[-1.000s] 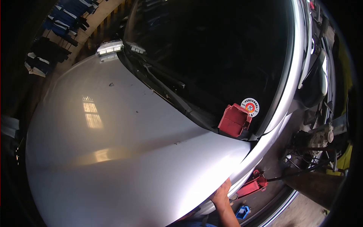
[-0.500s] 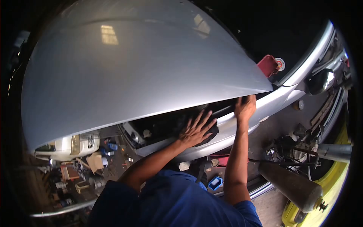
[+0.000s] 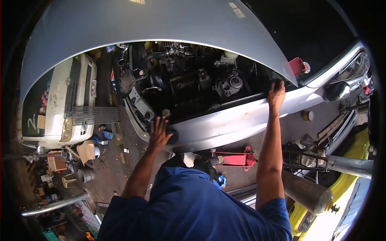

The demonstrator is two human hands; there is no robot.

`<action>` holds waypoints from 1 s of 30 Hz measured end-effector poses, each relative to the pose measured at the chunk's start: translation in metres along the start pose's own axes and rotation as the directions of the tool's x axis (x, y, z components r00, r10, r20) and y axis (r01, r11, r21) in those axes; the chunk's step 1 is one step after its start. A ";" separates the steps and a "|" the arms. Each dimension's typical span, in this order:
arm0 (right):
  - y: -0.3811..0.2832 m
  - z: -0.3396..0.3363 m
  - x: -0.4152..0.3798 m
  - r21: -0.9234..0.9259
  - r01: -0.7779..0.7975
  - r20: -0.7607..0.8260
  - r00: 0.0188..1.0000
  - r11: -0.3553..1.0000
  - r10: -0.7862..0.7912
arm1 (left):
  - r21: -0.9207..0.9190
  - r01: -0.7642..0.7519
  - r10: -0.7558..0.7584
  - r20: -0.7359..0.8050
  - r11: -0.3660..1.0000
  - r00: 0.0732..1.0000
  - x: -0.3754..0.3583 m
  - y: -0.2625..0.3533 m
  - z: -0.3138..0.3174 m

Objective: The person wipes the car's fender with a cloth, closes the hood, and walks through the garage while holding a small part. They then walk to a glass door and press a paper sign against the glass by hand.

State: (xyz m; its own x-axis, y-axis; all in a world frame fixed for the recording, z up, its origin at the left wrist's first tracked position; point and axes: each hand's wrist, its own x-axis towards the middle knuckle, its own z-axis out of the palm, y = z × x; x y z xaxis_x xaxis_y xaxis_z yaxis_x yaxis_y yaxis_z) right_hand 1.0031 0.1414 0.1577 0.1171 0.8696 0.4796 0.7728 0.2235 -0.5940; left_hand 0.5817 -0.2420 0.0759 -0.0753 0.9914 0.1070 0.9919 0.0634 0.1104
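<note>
A silver car hood [image 3: 161,24] stands raised over the engine bay [image 3: 189,80], where the engine and hoses show. My left hand [image 3: 159,135] has its fingers spread, above the front end of the silver fender [image 3: 225,124]. A dark round shape [image 3: 172,135] shows just beside that hand; I cannot make out what it is. At the rear of the fender, below the hood's back corner, my right hand [image 3: 276,96] has curled fingers at the engine bay edge. What those fingers hold is hidden in shadow.
A red floor jack [image 3: 235,158] is by the fender. To the right lie a gas cylinder [image 3: 311,193] and a yellow car part [image 3: 354,160]. A white vehicle [image 3: 60,104] stands left, with a metal grate [image 3: 96,115] and clutter below it.
The hood has risen, uncovering much more of the engine bay. My left hand has moved left toward the car's front, and my right hand has shifted right and slightly up.
</note>
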 end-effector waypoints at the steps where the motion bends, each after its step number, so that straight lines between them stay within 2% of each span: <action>1: 0.001 0.001 -0.001 0.004 -0.008 -0.012 1.000 1.000 0.008 | 0.005 0.082 -0.082 0.026 0.997 0.996 -0.018 -0.018 0.004; 3: -0.001 0.003 -0.001 -0.041 -0.002 -0.034 0.999 0.999 0.000 | 0.023 0.247 -0.248 0.076 0.969 0.966 -0.041 -0.040 0.009; 6: 0.010 0.013 -0.001 -0.079 0.042 -0.054 0.997 0.996 -0.047 | -0.112 0.192 -0.193 0.003 0.975 0.981 -0.035 -0.032 0.014; 7: 0.009 0.013 -0.003 -0.073 0.030 -0.074 0.997 0.997 -0.035 | -0.031 0.129 -0.130 -0.051 0.991 0.990 -0.028 -0.017 0.019; 9: 0.015 0.017 -0.001 -0.090 -0.012 -0.019 1.000 0.996 0.010 | 0.011 -0.033 0.035 -0.190 0.999 0.981 0.004 0.026 0.017; 10: 0.009 0.015 -0.003 -0.065 -0.003 -0.049 0.999 0.998 0.000 | 0.052 -0.073 0.080 -0.157 0.996 0.984 0.023 0.054 0.011; 12: 0.004 0.009 -0.003 -0.052 0.034 0.003 0.999 0.998 -0.033 | 0.138 -0.199 0.226 -0.218 0.970 0.949 0.058 0.110 0.015; 14: 0.016 0.015 -0.002 -0.107 0.054 -0.001 0.998 0.993 -0.055 | 0.309 -0.291 0.389 -0.326 0.905 0.862 0.097 0.162 0.025; 16: 0.015 0.012 0.000 -0.122 0.031 0.036 0.999 0.992 -0.027 | 0.344 -0.367 0.459 -0.238 0.864 0.856 0.119 0.199 0.015; 18: 0.018 0.009 0.002 0.040 -0.023 0.114 0.993 0.999 0.018 | 0.326 -0.385 0.467 -0.224 0.863 0.855 0.125 0.203 0.008; 19: 0.023 0.011 0.002 0.065 0.052 0.073 0.996 0.997 -0.057 | 0.323 -0.392 0.473 -0.230 0.861 0.850 0.125 0.200 0.004; 20: 0.029 0.014 0.001 0.092 0.126 0.038 0.991 0.988 -0.130 | 0.238 -0.419 0.460 -0.154 0.876 0.874 0.119 0.187 -0.009; 21: 0.033 0.018 0.002 0.104 0.102 0.058 0.992 0.989 -0.108 | 0.200 -0.341 0.384 -0.249 0.919 0.889 0.112 0.168 -0.006; 22: 0.035 0.017 0.003 0.105 0.073 0.077 0.994 0.992 -0.081 | 0.135 -0.298 0.325 -0.281 0.945 0.903 0.099 0.148 -0.005; 23: 0.028 0.011 0.001 0.021 -0.010 0.115 0.993 1.000 0.008 | 0.067 -0.256 0.263 -0.312 0.965 0.913 0.087 0.127 -0.005; 24: 0.031 0.012 0.001 -0.033 0.050 0.073 0.996 0.998 -0.048 | -0.004 -0.215 0.201 -0.340 0.976 0.918 0.075 0.106 -0.004; 26: 0.055 0.025 0.008 0.013 0.173 -0.006 0.985 0.985 -0.173 | 0.001 -0.107 0.100 -0.366 0.994 0.925 0.048 0.066 0.003; 27: 0.050 0.023 0.008 0.011 0.048 0.070 0.996 0.999 -0.049 | -0.022 0.001 -0.009 -0.349 1.000 0.937 0.038 0.048 -0.003; 29: 0.055 0.025 0.011 -0.039 0.060 0.074 0.996 0.997 -0.057 | -0.075 0.189 -0.203 -0.316 0.979 0.927 0.029 0.016 -0.023; 30: 0.061 0.027 0.013 -0.063 0.070 0.064 0.996 0.996 -0.066 | -0.063 0.273 -0.277 -0.349 0.960 0.895 0.028 0.000 -0.037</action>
State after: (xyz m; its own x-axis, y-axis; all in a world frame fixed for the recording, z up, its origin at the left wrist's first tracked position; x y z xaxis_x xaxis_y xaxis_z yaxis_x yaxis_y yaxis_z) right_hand 1.0348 0.1788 0.1103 0.0262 0.8793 0.4755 0.8166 0.2556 -0.5176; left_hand 0.5761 -0.2184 0.1155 -0.3781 0.8302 0.4096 0.9252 0.3239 0.1977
